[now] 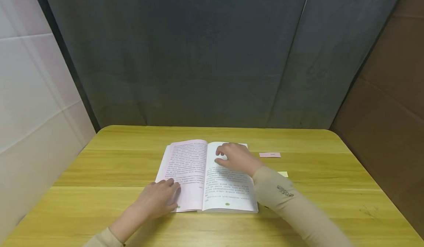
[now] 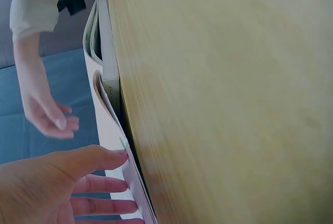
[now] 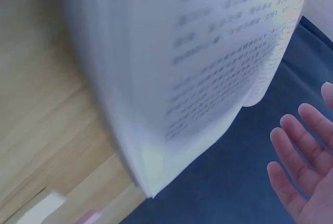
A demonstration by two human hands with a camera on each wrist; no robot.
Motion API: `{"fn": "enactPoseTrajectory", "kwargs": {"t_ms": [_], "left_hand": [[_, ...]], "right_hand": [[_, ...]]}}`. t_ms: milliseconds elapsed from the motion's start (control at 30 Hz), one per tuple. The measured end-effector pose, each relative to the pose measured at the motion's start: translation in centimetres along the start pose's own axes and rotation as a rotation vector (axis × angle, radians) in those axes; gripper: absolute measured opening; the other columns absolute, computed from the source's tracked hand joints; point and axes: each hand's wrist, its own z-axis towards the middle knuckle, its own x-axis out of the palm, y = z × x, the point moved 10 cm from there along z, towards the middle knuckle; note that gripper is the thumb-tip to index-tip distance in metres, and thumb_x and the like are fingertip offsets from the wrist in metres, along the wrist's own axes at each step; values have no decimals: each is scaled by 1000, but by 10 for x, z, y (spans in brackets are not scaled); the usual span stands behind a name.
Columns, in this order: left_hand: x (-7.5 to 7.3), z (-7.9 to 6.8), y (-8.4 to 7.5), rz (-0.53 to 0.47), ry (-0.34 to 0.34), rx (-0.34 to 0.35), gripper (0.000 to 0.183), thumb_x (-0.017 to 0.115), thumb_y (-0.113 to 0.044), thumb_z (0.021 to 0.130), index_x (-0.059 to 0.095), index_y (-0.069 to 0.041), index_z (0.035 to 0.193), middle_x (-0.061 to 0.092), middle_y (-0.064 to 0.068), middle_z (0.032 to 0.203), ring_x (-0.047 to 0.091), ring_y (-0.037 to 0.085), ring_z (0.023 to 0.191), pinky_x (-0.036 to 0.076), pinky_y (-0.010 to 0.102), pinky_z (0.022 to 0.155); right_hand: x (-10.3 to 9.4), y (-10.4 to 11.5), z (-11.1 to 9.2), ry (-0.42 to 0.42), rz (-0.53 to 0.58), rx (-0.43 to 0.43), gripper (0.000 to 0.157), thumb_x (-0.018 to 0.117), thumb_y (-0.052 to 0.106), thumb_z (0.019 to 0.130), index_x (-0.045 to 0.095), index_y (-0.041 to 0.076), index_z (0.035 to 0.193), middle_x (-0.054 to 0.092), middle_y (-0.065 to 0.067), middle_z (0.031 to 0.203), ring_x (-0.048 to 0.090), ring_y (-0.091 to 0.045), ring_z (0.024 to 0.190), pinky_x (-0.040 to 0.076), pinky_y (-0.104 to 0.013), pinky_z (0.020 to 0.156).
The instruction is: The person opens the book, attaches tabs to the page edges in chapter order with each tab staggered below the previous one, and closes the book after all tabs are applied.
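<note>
An open book (image 1: 228,188) lies on the table, its left page tinted pink and its right page white, both covered in print. My left hand (image 1: 159,197) rests on the lower left corner of the pink page; the left wrist view shows its fingers (image 2: 104,207) extended against the paper. Over the upper part of the white page is my right hand (image 1: 236,157), fingers loosely bent and holding nothing. Seen from the left wrist, a gap separates that right hand (image 2: 44,112) from the page. Its spread fingers (image 3: 294,151) appear beside the book (image 3: 208,67) in the right wrist view.
Right of the book, a pink paper slip (image 1: 269,155) with a dark mark lies on the wooden table (image 1: 116,166). Nearer, a pale yellow slip (image 1: 283,174) is partly hidden by the right sleeve. A dark panel (image 1: 198,55) stands behind the table.
</note>
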Motion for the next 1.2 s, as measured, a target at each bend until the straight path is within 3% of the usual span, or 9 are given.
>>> {"fn": "enactPoseTrajectory", "kwargs": {"t_ms": [267,467,700,1200], "left_hand": [[2,0,-1,5,3,16,34,65,-29,67,58,-5,92,45,-2,73,48,16,62,42,34,54],[2,0,-2,16,10,13,36,66,-31,68,58,-6,93,46,-2,75,47,16,63,41,32,53],[2,0,-4,18,2,16,38,67,-32,68,58,-6,93,47,-2,76,49,16,65,42,33,54],[4,-4,-5,-6,16,15,41,70,-34,65,57,-7,92,46,-2,78,47,16,67,41,31,52]], "right_hand": [[20,14,31,67,29,4,24,58,31,83,63,15,99,60,2,98,55,-13,89,43,-30,75],[34,21,45,94,13,-1,23,60,29,80,64,14,98,57,3,89,52,-11,77,43,-27,68],[45,19,49,138,-19,36,26,64,30,78,62,14,99,51,4,84,49,-12,75,42,-28,67],[60,10,49,196,43,115,36,66,31,77,59,14,108,50,-3,102,50,-21,93,39,-34,84]]}}
